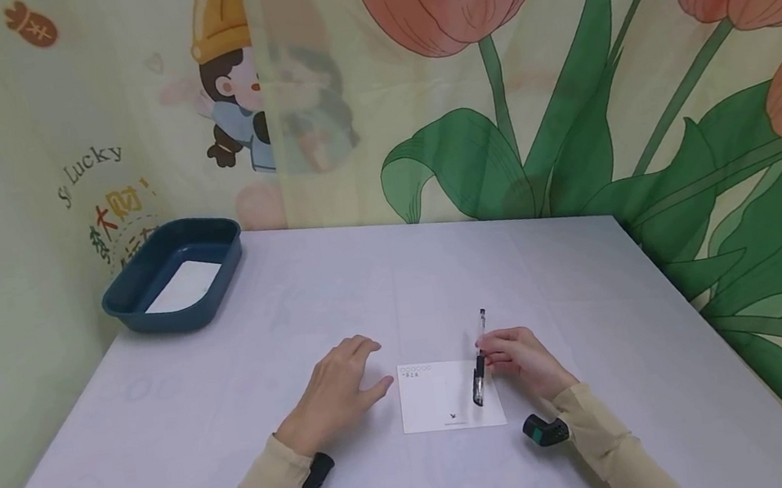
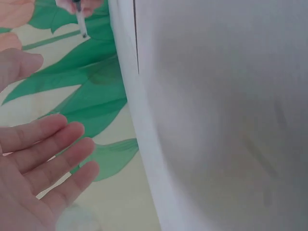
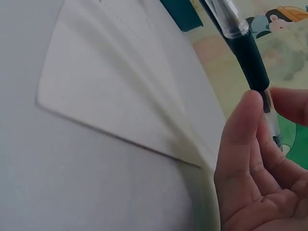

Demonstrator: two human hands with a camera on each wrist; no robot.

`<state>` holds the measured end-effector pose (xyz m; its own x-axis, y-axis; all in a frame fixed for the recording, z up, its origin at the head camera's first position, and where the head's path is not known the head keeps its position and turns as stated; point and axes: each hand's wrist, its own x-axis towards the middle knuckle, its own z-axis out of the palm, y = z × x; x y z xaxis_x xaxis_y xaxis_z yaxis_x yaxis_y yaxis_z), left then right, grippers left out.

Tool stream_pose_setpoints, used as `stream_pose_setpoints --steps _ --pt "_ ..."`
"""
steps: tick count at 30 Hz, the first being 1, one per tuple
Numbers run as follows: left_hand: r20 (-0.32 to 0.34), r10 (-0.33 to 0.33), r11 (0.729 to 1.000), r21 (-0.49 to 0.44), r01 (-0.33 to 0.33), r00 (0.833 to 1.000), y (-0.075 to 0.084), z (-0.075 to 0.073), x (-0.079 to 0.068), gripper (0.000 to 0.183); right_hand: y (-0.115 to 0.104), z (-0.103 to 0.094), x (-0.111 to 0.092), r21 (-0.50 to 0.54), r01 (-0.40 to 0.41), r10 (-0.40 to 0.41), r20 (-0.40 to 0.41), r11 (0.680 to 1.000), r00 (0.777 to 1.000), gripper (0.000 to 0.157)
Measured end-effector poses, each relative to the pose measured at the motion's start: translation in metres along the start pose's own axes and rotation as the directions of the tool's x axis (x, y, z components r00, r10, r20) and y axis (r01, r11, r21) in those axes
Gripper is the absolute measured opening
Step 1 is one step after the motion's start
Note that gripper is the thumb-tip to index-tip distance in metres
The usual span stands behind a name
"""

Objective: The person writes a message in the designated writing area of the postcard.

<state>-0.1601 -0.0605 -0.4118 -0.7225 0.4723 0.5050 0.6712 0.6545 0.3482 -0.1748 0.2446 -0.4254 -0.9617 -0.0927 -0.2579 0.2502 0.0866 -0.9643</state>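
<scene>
A small white card lies on the table in front of the person, with faint marks at its top left and a tiny dark bird figure near its lower edge. The right hand pinches a capped black gel pen between thumb and fingertips, over the card's right side. In the right wrist view the pen has a clear barrel and dark grip. Left of the card, the left hand is held with fingers spread and nothing in it; its palm shows in the left wrist view.
A dark blue tray stands at the table's back left, with white paper inside. The white-covered table meets a printed curtain at the back. A black wrist camera sits at the right sleeve, another at the left.
</scene>
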Motion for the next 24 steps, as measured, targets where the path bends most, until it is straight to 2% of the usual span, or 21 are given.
stream_pose_setpoints --steps 7,14,19,24 --pt "0.078 -0.077 0.997 0.019 0.076 0.994 -0.009 -0.002 -0.003 0.043 -0.001 -0.023 -0.001 -0.166 -0.002 0.011 0.056 0.986 0.998 0.036" --pt "0.098 -0.108 0.994 0.042 0.105 0.989 -0.013 -0.002 -0.006 0.045 0.001 -0.035 0.001 -0.237 0.011 0.012 0.096 0.971 0.995 0.032" --pt "0.101 -0.121 0.992 0.048 0.116 0.988 -0.015 -0.002 -0.006 0.044 0.0 -0.033 0.0 -0.298 0.001 0.016 0.053 0.955 0.998 0.03" --pt "0.105 -0.123 0.992 0.051 0.118 0.987 -0.014 -0.002 -0.006 0.044 -0.002 -0.029 -0.001 -0.393 -0.032 0.02 -0.035 0.919 0.999 0.024"
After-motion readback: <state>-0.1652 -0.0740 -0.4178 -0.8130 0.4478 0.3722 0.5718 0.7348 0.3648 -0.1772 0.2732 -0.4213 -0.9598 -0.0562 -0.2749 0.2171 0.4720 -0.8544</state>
